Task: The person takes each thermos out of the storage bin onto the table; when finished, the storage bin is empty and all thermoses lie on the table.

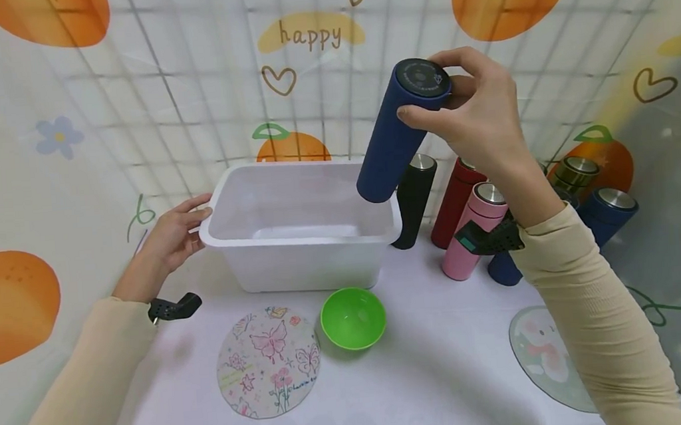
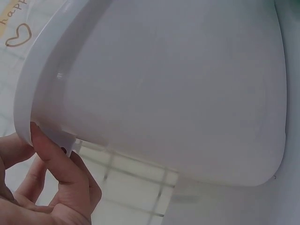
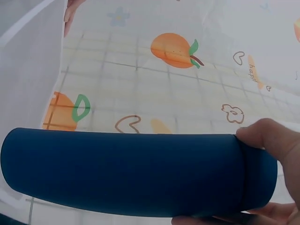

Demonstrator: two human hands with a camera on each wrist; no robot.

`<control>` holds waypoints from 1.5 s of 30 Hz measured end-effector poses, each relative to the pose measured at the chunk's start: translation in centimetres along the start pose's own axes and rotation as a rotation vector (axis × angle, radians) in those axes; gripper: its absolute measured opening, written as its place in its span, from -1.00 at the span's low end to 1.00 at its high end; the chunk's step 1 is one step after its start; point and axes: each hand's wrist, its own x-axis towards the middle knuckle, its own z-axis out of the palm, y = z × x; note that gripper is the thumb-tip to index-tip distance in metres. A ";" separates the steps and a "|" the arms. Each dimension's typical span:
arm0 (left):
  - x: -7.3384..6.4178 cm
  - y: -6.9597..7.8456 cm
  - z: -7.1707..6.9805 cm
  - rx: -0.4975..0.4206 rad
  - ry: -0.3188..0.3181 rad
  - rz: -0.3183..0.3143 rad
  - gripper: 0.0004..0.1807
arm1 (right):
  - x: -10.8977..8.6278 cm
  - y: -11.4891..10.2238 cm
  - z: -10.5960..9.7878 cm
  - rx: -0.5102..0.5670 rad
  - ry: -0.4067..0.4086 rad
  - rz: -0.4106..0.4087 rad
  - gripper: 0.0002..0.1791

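My right hand grips a dark blue thermos bottle near its black-topped lid. The bottle tilts, its lower end over the right part of a white plastic bin. In the right wrist view the blue bottle lies across the picture, thumb on one side and fingers on the other. My left hand pinches the bin's left rim. The left wrist view shows thumb and fingers of the left hand at the rim of the bin. The visible part of the bin's inside holds nothing.
Right of the bin stand several bottles: a black one, a red one, a pink one and a blue one. In front are a green bowl, a round butterfly mat and a grey-green mat.
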 end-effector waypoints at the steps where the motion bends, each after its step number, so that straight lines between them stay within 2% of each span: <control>1: 0.0 0.0 0.0 0.001 0.001 -0.001 -0.38 | -0.1 0.0 -0.2 -0.002 0.004 -0.001 -0.32; 13: 0.2 0.0 0.2 0.014 0.016 -0.024 -0.35 | -0.6 0.4 -2.4 -0.048 0.003 0.024 -0.33; 18: 0.3 0.1 0.1 0.012 0.007 -0.016 -0.38 | -0.7 0.7 -3.2 -0.067 0.019 0.033 -0.33; 24: 0.3 -0.1 0.1 -0.018 -0.006 -0.012 -0.41 | -0.8 1.2 -4.1 -0.086 0.013 0.071 -0.31; 30: 0.3 0.0 0.2 -0.009 -0.002 -0.014 -0.40 | -1.1 1.9 -4.8 -0.113 0.016 0.105 -0.32; 37: 0.3 0.0 0.1 -0.008 -0.002 -0.018 -0.39 | -1.5 3.0 -4.9 -0.118 -0.003 0.116 -0.32; 45: 0.2 0.0 0.1 0.021 -0.005 0.000 -0.36 | -2.1 4.5 -4.2 -0.172 -0.034 0.129 -0.31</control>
